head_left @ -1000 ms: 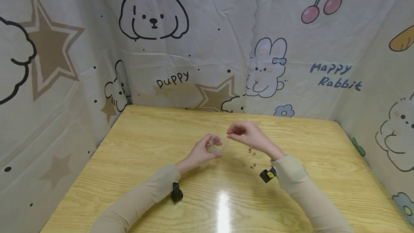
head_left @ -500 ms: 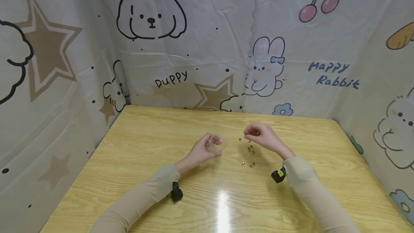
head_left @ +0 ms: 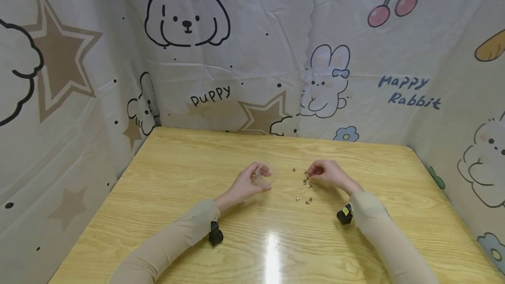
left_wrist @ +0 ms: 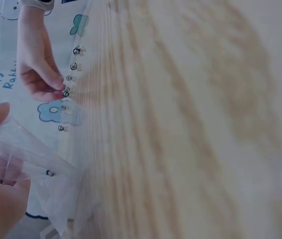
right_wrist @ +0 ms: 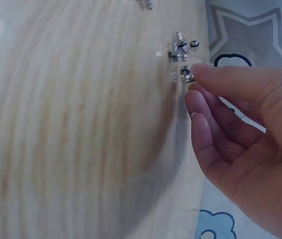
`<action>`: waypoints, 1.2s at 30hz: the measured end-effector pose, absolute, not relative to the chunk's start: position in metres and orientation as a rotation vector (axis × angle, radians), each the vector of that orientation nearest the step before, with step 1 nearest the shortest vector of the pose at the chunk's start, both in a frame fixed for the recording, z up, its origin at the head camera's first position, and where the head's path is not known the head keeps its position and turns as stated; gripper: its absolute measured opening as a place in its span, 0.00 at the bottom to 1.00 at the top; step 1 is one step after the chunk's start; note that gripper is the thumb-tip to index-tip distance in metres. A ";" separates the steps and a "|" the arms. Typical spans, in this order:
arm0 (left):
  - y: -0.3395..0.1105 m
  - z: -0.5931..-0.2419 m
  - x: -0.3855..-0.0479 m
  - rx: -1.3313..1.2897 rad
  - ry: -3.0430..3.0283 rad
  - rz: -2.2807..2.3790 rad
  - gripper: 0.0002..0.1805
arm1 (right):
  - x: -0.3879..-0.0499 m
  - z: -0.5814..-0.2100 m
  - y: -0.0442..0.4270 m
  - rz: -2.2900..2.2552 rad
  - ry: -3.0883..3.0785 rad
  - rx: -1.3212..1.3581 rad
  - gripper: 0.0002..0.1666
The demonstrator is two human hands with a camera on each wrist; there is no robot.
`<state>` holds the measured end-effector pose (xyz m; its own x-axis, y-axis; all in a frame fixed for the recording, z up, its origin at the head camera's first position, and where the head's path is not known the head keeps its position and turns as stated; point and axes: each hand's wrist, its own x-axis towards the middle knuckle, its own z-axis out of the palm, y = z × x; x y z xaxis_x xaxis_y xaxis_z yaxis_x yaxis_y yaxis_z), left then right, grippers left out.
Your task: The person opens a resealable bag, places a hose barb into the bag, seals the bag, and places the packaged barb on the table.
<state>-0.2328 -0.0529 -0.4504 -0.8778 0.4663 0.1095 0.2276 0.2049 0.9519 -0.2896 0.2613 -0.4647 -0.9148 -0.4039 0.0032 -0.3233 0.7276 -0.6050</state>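
My left hand (head_left: pixel 245 182) grips a clear plastic bag (left_wrist: pixel 56 194), thumb and fingers around its mouth. One small shiny metal piece (left_wrist: pixel 50 173) shows through the film in the left wrist view. Down at the tabletop, my right hand (head_left: pixel 330 173) has its thumb and forefinger tips at a tiny metal piece (right_wrist: pixel 187 74), pinching it, while the other fingers curl in. Close by lies a small cluster of similar metal pieces (right_wrist: pixel 180 50), too small to tell their exact kind. Nearer the table's front are a few more loose metal pieces (head_left: pixel 307 202).
A wood-grain table (head_left: pixel 177 157) lies under both hands, with a bright glare patch near its front. Printed cloth (head_left: pixel 252 56) hangs behind it and at both sides. A small black camera is strapped to each wrist.
My right hand has moved away from the bag to the right, then lowered to the metal pieces. My left hand and the bag have stayed almost in place.
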 end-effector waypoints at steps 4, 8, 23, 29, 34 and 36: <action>-0.052 -0.450 -0.233 0.686 2.285 1.739 0.26 | -0.290 -0.469 0.264 -0.944 2.783 -0.590 0.10; -0.052 -0.453 -0.236 0.690 2.280 1.744 0.26 | -0.292 -0.473 0.263 -0.929 2.799 -0.575 0.08; -0.048 -0.485 -0.255 0.650 2.282 1.801 0.27 | -0.290 -0.473 0.260 -0.828 2.863 -0.569 0.03; -0.047 -0.485 -0.255 0.645 2.282 1.806 0.26 | -0.288 -0.466 0.257 -0.873 2.884 -0.569 0.03; -0.046 -0.485 -0.256 0.626 2.289 1.790 0.26 | -0.287 -0.449 0.247 -0.940 2.894 -0.667 0.03; -0.046 -0.484 -0.256 0.622 2.287 1.790 0.26 | -0.286 -0.439 0.240 -0.954 2.892 -0.701 0.03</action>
<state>-0.2562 -0.0458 -0.4843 -0.8983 0.4230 0.1187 0.2169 0.1919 0.9572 -0.2859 0.2403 -0.4393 -0.8993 -0.4202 0.1213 -0.4099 0.7130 -0.5688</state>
